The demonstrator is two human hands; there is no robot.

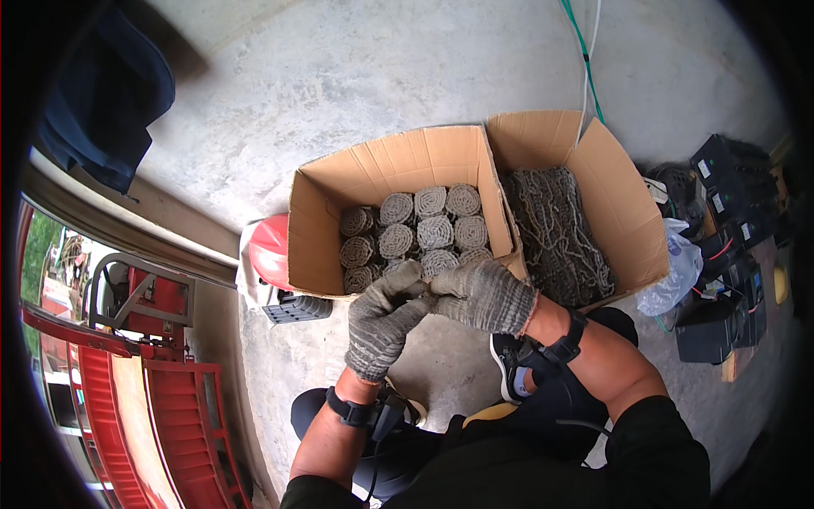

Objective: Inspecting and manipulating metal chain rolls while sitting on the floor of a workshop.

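Note:
Both hands wear grey knitted work gloves and meet at the near edge of a cardboard box. My left hand (377,329) has its thumb and fingers closed together. Bent inward from the right, my right hand (487,297) is closed too, its fingertips against the left ones. Whatever lies between the fingertips is hidden or too small to name. Beyond the hands, the left cardboard box (315,229) holds rows of tightly coiled grey rolls (436,232) that look like wound chain. Loose grey chain-like strands (560,233) fill the right cardboard box (626,204).
A red helmet-like object (270,250) and a black plastic crate (297,308) sit left of the boxes. Black battery-like blocks (708,327) and a clear plastic bag (674,271) stand on the right. A red vehicle (182,407) shows through the doorway.

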